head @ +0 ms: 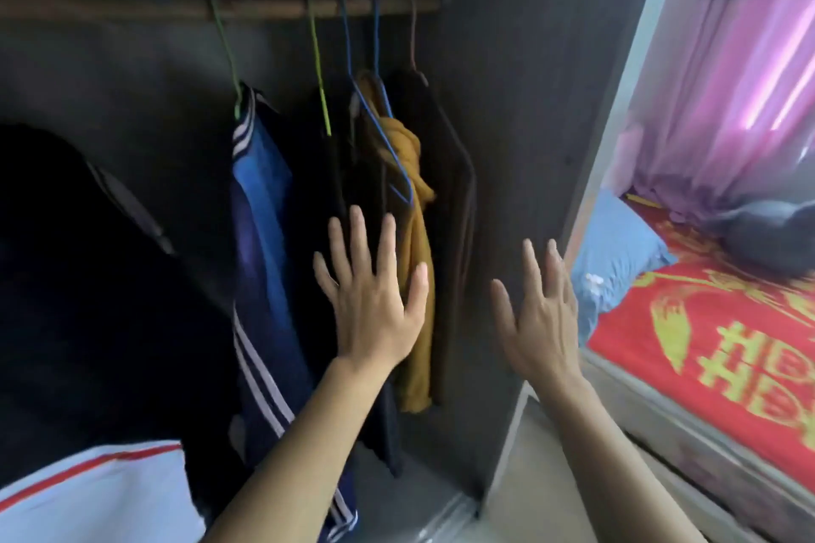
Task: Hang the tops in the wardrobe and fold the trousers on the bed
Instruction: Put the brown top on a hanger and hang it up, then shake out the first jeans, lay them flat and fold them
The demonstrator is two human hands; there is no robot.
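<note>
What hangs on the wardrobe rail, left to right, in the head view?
Blue tracksuit jacket with white stripes → black garment on a yellow-green hanger → mustard-yellow fabric top → dark brown garment.

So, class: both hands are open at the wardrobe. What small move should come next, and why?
Probably turn right to the bed and reach for the dark garment lying there. Both the left hand and the right hand hold nothing, and tops already hang from the rail.
</note>
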